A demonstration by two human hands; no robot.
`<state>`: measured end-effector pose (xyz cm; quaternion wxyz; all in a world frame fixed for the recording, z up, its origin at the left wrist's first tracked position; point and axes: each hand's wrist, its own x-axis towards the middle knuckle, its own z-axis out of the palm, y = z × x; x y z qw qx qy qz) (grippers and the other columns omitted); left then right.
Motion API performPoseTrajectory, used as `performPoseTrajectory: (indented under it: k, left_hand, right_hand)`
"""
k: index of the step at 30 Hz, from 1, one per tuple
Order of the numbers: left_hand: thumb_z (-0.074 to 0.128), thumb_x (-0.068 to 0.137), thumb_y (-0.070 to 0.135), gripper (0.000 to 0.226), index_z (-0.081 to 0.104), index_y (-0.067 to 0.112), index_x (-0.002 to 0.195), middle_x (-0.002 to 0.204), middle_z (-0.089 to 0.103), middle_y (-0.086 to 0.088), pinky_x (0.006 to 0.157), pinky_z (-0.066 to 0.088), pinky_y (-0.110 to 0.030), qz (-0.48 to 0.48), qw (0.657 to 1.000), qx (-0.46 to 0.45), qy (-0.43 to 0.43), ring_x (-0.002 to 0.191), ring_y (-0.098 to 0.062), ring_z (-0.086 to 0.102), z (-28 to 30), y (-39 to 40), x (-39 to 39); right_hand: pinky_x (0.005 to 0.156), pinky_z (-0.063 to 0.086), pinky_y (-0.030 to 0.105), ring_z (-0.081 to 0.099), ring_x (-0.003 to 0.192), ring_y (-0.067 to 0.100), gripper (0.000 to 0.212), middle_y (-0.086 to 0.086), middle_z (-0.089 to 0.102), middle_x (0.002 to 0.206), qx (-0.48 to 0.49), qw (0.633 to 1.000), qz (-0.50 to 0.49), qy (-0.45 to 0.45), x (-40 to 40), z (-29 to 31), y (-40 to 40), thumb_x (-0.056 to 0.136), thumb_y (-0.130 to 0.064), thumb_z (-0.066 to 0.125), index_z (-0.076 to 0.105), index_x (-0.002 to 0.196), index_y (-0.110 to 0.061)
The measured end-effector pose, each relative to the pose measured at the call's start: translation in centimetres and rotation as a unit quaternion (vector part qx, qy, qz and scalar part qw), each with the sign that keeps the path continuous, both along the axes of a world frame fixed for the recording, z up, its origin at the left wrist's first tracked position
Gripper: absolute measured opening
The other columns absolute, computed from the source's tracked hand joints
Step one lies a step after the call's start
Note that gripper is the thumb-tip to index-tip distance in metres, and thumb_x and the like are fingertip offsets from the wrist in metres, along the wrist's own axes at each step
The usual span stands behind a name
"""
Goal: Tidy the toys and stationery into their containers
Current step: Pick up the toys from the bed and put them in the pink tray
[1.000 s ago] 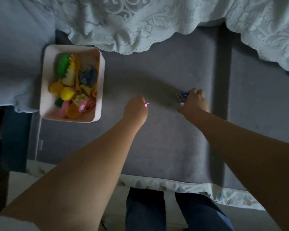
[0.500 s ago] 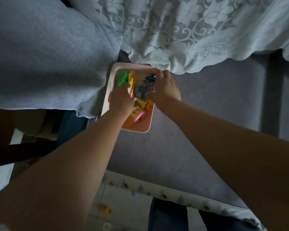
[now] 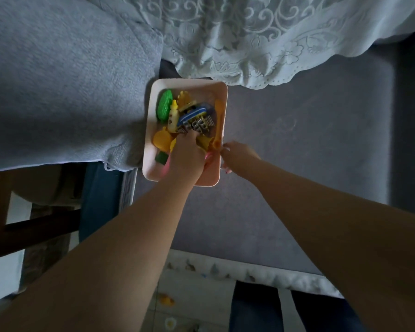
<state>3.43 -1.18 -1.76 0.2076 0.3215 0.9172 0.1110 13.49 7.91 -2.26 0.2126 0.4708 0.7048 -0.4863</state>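
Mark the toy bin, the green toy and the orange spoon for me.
toy bin [image 3: 222, 97]: head view, bare right wall.
green toy [image 3: 164, 106]: head view, middle of its bumpy top.
orange spoon [image 3: 218, 121]: head view, mid handle.

Tray [image 3: 151, 130]: smooth pale pink plastic, slight sheen. Toys [image 3: 164, 109]: glossy moulded plastic, green, yellow, orange, blue. Mattress [image 3: 297, 152]: matt grey cloth, faintly napped. Blanket [image 3: 65, 87]: fuzzy grey fleece. Lace [image 3: 249, 39]: white openwork cloth, scalloped edge.

Dim grey bed [image 3: 309, 164], lace coverlet [image 3: 261, 39], fleece blanket [image 3: 58, 80].
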Motion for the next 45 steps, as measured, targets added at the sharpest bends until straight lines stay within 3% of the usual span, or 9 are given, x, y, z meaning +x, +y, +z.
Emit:
performPoseTrajectory:
  k: [3,6,9,15,22,27,33,39,45]
  left_hand:
    - [0.05,0.094,0.027,0.02,0.061,0.013,0.101,0.101,0.065,-0.006,0.092,0.046,-0.035,-0.037,0.999,-0.005,0.019,0.098,-0.025,0.059,-0.4,0.2,0.6]
    - [0.044,0.094,0.032,0.028,0.064,0.013,0.1,0.1,0.068,-0.008,0.096,0.043,-0.039,-0.06,0.998,-0.017,0.013,0.098,-0.028,0.06,-0.3,1.0,1.9]
    - [0.045,0.092,0.036,0.03,0.064,0.014,0.101,0.1,0.068,-0.007,0.094,0.045,-0.042,-0.069,0.997,-0.014,-0.024,0.097,-0.028,0.061,0.0,2.3,3.5]
    - [0.056,0.086,0.031,0.022,0.063,0.013,0.097,0.095,0.066,-0.006,0.078,0.045,-0.035,-0.114,0.988,0.018,-0.099,0.092,-0.026,0.06,0.3,6.2,9.7]
    - [0.052,0.093,0.021,0.022,0.06,0.015,0.112,0.096,0.064,-0.005,0.072,0.041,-0.031,-0.174,0.974,0.027,-0.14,0.094,-0.026,0.06,1.3,11.6,20.2]
    - [0.051,0.093,0.021,0.026,0.059,0.02,0.117,0.101,0.065,-0.002,0.073,0.038,-0.028,-0.197,0.971,0.01,-0.134,0.098,-0.021,0.059,1.5,15.0,27.2]
    - [0.046,0.093,0.02,0.027,0.058,0.02,0.116,0.107,0.066,-0.002,0.085,0.05,-0.039,-0.205,0.973,-0.001,-0.109,0.102,-0.024,0.061,1.2,18.1,32.3]
    - [0.051,0.095,0.019,0.032,0.054,0.02,0.127,0.122,0.064,-0.002,0.093,0.047,-0.039,-0.187,0.98,-0.03,-0.066,0.115,-0.025,0.057,1.4,21.1,36.6]
    - [0.044,0.096,0.023,0.025,0.057,0.017,0.116,0.108,0.065,-0.002,0.091,0.049,-0.038,-0.184,0.983,-0.007,-0.019,0.104,-0.022,0.06,0.9,22.3,38.0]
  right_hand:
    - [0.072,0.06,0.033,0.069,0.078,0.016,0.033,0.001,0.07,0.098,0.021,1.0,-0.008,0.011,-0.1,-0.2,-0.6,0.097,-0.047,0.045,0.059,0.115,-0.024]
    - [0.073,0.055,0.031,0.066,0.083,0.021,0.024,0.007,0.068,0.101,0.095,0.993,0.067,-0.015,0.0,-0.1,-0.1,0.1,-0.027,0.04,0.06,0.101,-0.014]
    - [0.074,0.05,0.034,0.065,0.094,0.026,0.026,0.008,0.066,0.105,0.128,0.989,0.073,-0.024,1.7,0.7,1.3,0.1,-0.022,0.038,0.061,0.106,-0.011]
    - [0.069,0.043,0.032,0.061,0.088,0.025,0.028,0.007,0.065,0.104,0.137,0.989,0.0,-0.063,11.7,1.0,6.4,0.098,-0.021,0.036,0.061,0.106,-0.012]
    - [0.071,0.046,0.031,0.057,0.085,0.023,0.028,0.004,0.064,0.104,0.138,0.982,-0.068,-0.113,24.1,1.8,11.9,0.095,-0.02,0.035,0.06,0.108,-0.016]
    - [0.071,0.043,0.028,0.058,0.086,0.024,0.031,0.003,0.062,0.101,0.131,0.978,-0.107,-0.123,31.8,2.8,14.9,0.094,-0.016,0.038,0.062,0.112,-0.017]
    - [0.065,0.045,0.022,0.06,0.085,0.02,0.027,0.004,0.066,0.11,0.093,0.984,-0.125,-0.084,36.9,2.3,16.6,0.095,-0.023,0.041,0.063,0.11,-0.02]
    - [0.082,0.058,0.035,0.069,0.088,0.023,0.027,0.006,0.068,0.099,0.033,0.99,-0.129,-0.047,40.0,2.4,18.0,0.094,-0.019,0.042,0.065,0.109,-0.017]
    - [0.074,0.052,0.031,0.064,0.088,0.023,0.028,0.007,0.065,0.1,0.105,0.98,-0.166,-0.041,40.9,1.1,21.8,0.099,-0.027,0.041,0.062,0.111,-0.013]
